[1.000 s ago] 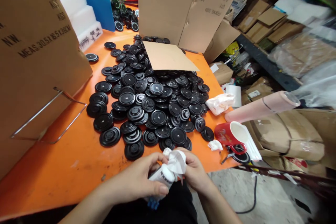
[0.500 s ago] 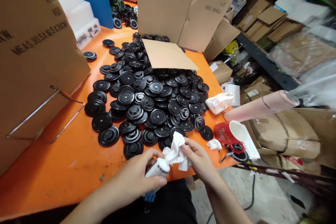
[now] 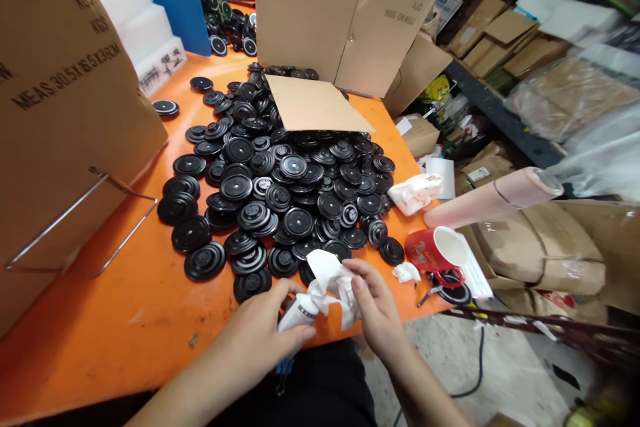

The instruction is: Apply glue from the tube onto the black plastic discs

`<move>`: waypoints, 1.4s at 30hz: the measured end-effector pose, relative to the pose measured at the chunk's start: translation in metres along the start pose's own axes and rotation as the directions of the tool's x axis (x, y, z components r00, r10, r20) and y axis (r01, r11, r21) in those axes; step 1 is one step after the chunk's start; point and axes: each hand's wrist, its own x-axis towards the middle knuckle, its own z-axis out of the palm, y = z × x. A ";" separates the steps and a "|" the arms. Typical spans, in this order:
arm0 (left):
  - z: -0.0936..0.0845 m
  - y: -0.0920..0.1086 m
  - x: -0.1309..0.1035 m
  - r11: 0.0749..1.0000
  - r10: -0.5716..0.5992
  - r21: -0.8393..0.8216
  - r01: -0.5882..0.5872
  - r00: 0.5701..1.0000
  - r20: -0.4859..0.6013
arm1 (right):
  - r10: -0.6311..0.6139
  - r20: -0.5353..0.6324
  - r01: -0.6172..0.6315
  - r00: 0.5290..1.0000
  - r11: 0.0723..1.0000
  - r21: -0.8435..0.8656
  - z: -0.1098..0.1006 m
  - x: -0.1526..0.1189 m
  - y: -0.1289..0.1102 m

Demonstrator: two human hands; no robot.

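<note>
My left hand is closed around a white tube with dark print, its top end pointing up and right. A blue binder clip shows below that hand, at the tube's lower end. In my right hand is a crumpled white tissue, pinched between thumb and fingers. The tissue touches the tube's top and hides its tip. Just beyond both hands spreads a heap of black round discs with stepped rings.
A flat cardboard piece lies on the heap. Right of it are a tissue pack, a pink roll, a red mug and a scrap of tissue. At left, a bent wire stand leans by a large carton on the orange table.
The tissue has shifted left over the tube's top and is more bunched around it. Both hands stay close together, and the whole view has slid slightly.
</note>
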 end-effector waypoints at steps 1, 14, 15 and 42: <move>0.000 0.000 0.000 1.000 0.001 0.000 -0.001 1.000 0.000 | -0.028 0.018 0.029 0.999 0.999 -0.019 -0.001 0.001 0.000; 0.003 0.008 -0.001 0.979 -0.014 0.205 0.020 0.999 -0.031 | -0.325 0.336 0.455 0.884 0.761 -0.462 -0.006 0.004 -0.013; 0.003 0.008 -0.001 0.978 -0.013 0.208 0.019 0.999 -0.029 | -0.344 0.356 0.486 0.869 0.730 -0.480 -0.008 0.004 -0.013; 0.003 0.006 -0.001 0.988 -0.002 0.154 -0.003 1.000 0.028 | 0.474 0.239 -0.508 0.848 0.598 0.620 0.005 0.021 -0.006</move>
